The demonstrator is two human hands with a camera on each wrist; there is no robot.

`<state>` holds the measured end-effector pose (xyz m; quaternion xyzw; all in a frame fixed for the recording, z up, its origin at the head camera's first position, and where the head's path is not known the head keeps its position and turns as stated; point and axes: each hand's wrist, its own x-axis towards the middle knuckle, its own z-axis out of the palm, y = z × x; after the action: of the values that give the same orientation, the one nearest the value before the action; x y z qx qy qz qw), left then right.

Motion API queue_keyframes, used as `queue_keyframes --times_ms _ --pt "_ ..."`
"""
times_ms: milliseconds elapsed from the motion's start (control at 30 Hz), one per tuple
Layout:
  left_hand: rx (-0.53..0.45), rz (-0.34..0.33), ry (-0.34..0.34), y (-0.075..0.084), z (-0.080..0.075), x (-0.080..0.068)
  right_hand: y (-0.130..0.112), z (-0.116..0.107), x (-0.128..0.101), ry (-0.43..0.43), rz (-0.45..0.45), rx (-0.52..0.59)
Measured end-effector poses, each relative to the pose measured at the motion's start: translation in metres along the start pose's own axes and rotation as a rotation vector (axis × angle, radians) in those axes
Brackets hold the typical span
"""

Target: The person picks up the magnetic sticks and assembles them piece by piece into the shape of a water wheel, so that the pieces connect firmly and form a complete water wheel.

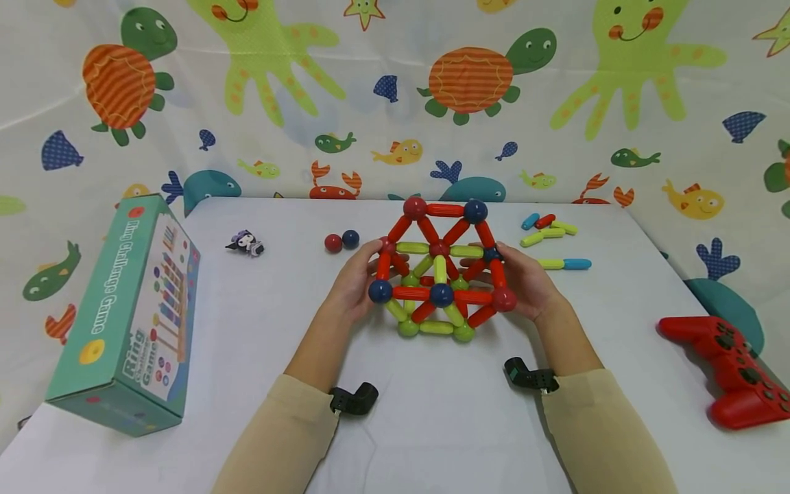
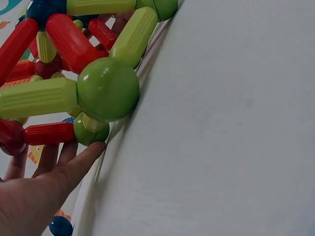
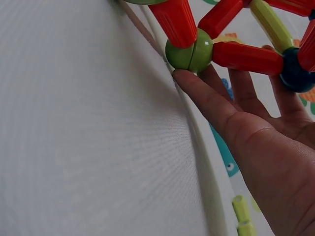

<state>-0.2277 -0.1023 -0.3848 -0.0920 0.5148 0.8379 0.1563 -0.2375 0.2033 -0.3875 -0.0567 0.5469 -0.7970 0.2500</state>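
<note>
A magnetic ball-and-stick structure (image 1: 441,295), built of red and yellow-green rods with red, blue and green balls, is held between both hands in the middle of the head view. My left hand (image 1: 354,285) grips its left side. In the left wrist view the thumb touches a green ball (image 2: 91,129), with the other fingers behind a red rod (image 2: 48,132). My right hand (image 1: 526,283) grips the right side. Its thumb meets a green ball (image 3: 189,51) in the right wrist view, fingers reaching behind a red rod (image 3: 246,57). Whether the base touches the table cannot be told.
A red ball (image 1: 333,243) and a blue ball (image 1: 350,239) lie behind the left hand, near a small figurine (image 1: 245,243). Loose rods (image 1: 543,237) lie at back right. A game box (image 1: 123,315) stands left; a red game controller (image 1: 728,370) lies right.
</note>
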Motion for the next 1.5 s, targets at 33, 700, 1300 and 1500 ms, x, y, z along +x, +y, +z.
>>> queue_keyframes --times_ms 33,700,1300,1500 --pt "0.003 0.002 -0.002 -0.0001 0.0000 0.0002 0.0001 -0.0002 -0.0002 0.004 0.000 0.002" --pt "0.012 -0.011 0.002 0.0020 -0.0018 -0.0030 -0.0035 0.0008 -0.0028 -0.006 0.036 0.047" --pt "-0.002 0.015 0.024 -0.0005 0.0007 -0.0008 -0.0034 0.0009 -0.0006 -0.017 0.008 -0.013" --pt "-0.003 0.031 0.025 -0.0009 0.0019 0.0008 -0.0048 0.0013 0.0018 -0.016 -0.002 -0.051"
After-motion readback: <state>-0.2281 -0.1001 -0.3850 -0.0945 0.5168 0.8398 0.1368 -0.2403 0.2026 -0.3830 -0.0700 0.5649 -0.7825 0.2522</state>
